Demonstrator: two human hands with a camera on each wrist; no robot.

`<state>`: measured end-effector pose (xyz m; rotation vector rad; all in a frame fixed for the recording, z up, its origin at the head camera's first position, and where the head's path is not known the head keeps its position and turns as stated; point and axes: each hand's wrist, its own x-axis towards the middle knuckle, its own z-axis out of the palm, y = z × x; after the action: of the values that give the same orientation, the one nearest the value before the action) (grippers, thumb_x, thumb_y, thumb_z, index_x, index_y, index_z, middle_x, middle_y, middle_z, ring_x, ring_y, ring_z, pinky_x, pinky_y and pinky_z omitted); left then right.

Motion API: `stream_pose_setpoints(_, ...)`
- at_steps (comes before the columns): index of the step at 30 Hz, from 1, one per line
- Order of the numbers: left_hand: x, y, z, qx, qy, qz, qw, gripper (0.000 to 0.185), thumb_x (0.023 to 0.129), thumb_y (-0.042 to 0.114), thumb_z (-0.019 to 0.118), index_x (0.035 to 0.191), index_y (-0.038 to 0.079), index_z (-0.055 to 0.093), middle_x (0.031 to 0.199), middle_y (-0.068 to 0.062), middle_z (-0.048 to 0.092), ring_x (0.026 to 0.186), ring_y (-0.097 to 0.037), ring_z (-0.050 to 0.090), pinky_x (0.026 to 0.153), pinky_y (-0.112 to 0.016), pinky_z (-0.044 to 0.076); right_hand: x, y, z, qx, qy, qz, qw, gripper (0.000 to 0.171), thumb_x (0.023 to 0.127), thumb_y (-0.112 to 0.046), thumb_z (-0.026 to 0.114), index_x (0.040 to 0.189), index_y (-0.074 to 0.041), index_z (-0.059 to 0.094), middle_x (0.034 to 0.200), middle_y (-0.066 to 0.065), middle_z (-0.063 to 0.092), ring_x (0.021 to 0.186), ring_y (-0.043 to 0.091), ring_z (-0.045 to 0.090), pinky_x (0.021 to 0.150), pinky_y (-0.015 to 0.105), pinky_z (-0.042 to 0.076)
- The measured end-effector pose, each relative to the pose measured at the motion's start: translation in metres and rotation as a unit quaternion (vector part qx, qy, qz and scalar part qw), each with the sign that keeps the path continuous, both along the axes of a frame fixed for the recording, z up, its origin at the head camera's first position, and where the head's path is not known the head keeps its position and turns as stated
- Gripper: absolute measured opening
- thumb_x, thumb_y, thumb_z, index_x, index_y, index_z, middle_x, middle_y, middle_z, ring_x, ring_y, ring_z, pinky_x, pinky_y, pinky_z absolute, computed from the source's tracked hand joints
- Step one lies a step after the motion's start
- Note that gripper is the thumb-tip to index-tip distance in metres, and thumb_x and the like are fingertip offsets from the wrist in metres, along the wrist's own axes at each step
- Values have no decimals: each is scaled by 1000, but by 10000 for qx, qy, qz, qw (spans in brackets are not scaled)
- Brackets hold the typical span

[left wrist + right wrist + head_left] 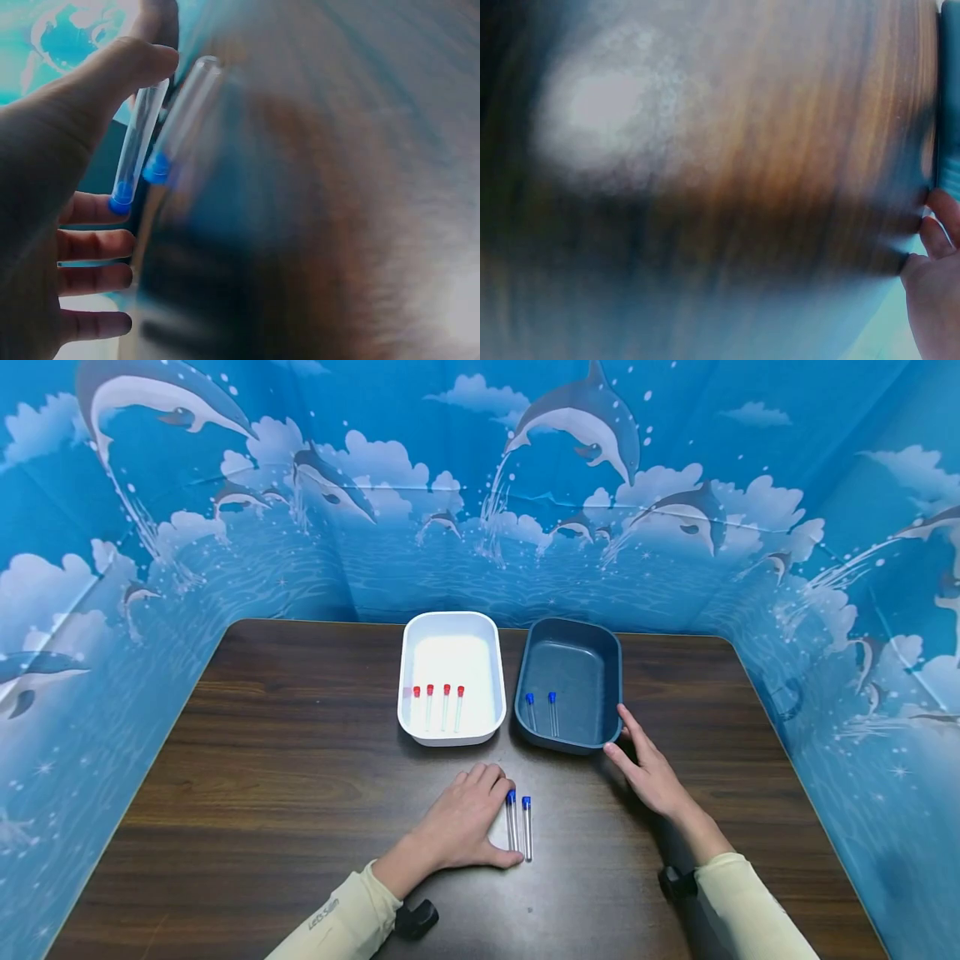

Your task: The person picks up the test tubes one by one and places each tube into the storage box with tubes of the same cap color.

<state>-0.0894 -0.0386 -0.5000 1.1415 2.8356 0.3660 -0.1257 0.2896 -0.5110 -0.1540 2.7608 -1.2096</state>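
My left hand [467, 822] pinches a blue-capped test tube [140, 142] lengthwise, thumb at its clear end and index finger at the cap. The other left fingers are spread. Just right of it, a second blue-capped test tube [527, 831] lies on the table, parallel and apart. My right hand [651, 774] rests against the near right side of a dark blue tray [577, 652], fingers extended. Two blue-capped test tubes [553, 714] lie inside that tray. The right wrist view shows only part of the hand at its edge.
A white tray [450, 647] stands left of the dark one and holds several red-capped test tubes [430, 706] side by side. Both trays sit near the back edge of the brown wooden table [285, 777]. A dolphin-print curtain [390, 560] surrounds the table's back and sides.
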Motion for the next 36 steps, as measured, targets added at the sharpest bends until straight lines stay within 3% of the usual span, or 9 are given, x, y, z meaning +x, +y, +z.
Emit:
stream_pose_setpoints(9,-7,1,18,154,188,-51,9997,92,67,81,64,126,11,55,112,-1,47,94,-15,40,79,-31,41,0,1,0,-19,80,8,10000,69,102,-45,46,158,-34,7,143,25,41,134,45,34,101,72,22)
stream_pose_setpoints(16,-15,1,34,225,134,-101,9996,88,68,79,65,125,11,57,110,0,48,94,-16,41,79,-33,41,1,1,-1,-46,115,1,9999,69,103,-45,46,159,-32,7,143,26,42,133,45,36,101,72,23)
stream_pose_setpoints(36,-57,8,73,167,619,-101,9979,93,67,87,56,126,15,59,111,1,50,95,-15,43,76,-30,40,0,0,0,-15,21,-14,10000,69,103,-44,46,158,-34,6,145,26,40,136,45,33,101,72,21)
